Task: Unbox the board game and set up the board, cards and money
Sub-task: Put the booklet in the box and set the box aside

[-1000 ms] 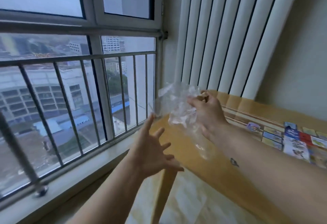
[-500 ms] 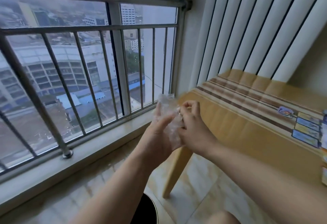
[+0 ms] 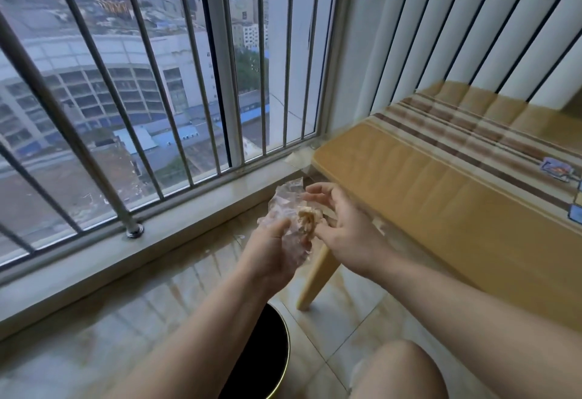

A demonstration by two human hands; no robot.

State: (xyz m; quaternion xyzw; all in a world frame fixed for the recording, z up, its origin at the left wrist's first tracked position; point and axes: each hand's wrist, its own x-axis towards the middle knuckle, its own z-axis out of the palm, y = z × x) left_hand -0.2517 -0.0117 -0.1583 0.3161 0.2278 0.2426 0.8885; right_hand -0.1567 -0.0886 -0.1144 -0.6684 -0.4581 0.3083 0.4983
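I see a barred window (image 3: pixel 94 67) over a glossy tiled floor (image 3: pixel 110 320). A wooden worktop (image 3: pixel 409 197) stands beside white vertical slats (image 3: pixel 456 36).

A metal railing (image 3: pixel 151 61) of slanted round bars runs across a tall window (image 3: pixel 220 67), one bar ending in a round flange (image 3: pixel 134 231) on the pale stone sill (image 3: pixel 94 260). Through the glass, far below, lie a large grey multi-storey building (image 3: pixel 104 83) and blue roofs (image 3: pixel 176 135). To the right stand white vertical slats (image 3: pixel 472 30) against the wall. Beneath them is a light wooden surface (image 3: pixel 441 197) with brown stripes (image 3: pixel 456 127) along its far side and a splayed leg (image 3: pixel 315 282). The floor (image 3: pixel 126 320) is glossy beige tile. A round black bin (image 3: pixel 267 351) with a thin pale rim stands on it near the leg.
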